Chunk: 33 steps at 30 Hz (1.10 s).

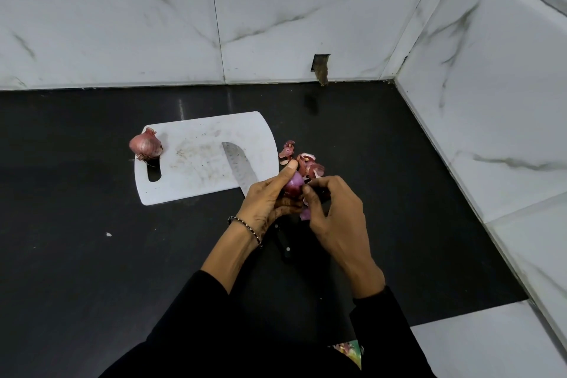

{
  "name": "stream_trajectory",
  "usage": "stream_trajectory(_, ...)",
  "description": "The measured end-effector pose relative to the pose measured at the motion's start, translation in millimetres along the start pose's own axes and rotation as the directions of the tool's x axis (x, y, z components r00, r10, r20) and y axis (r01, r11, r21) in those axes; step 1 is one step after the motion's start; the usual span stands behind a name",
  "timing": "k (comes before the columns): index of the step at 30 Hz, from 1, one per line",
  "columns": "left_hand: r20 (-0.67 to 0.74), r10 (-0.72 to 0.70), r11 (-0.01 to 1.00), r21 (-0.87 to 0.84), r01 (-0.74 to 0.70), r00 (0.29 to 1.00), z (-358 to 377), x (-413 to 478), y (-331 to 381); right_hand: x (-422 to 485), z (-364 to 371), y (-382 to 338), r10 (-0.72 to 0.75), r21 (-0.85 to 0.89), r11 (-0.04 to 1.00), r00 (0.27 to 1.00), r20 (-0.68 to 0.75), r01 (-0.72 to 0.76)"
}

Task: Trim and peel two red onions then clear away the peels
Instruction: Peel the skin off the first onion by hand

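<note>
My left hand (270, 198) grips a partly peeled red onion (294, 183) just off the right corner of the white cutting board (196, 135). My right hand (334, 212) pinches a strip of purple skin (306, 212) hanging from that onion. An unpeeled red onion (145, 145) sits at the board's left end beside the handle slot. A knife lies with its blade (239, 166) on the board and its black handle (285, 244) under my hands. Loose peels (306, 163) lie on the counter just beyond my fingers.
The black counter (76, 255) runs to marble-tiled walls at the back and right, meeting in a corner at the back right. A small white speck (108, 234) lies on the counter at the left. A hole in the back wall (320, 66) shows near the counter.
</note>
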<state>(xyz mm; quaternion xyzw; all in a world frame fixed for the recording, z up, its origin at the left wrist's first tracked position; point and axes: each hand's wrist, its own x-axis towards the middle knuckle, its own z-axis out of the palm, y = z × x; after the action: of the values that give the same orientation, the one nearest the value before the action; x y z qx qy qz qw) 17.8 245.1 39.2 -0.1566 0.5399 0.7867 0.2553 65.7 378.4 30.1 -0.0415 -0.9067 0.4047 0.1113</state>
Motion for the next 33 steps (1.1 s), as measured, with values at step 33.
stream_trajectory(33, -0.022, 0.44, 0.816, 0.428, -0.389, 0.898, 2.1, 1.6, -18.1, 0.1, 10.7, 2.7, 0.457, 0.312, 0.788, 0.844, 0.282, -0.531)
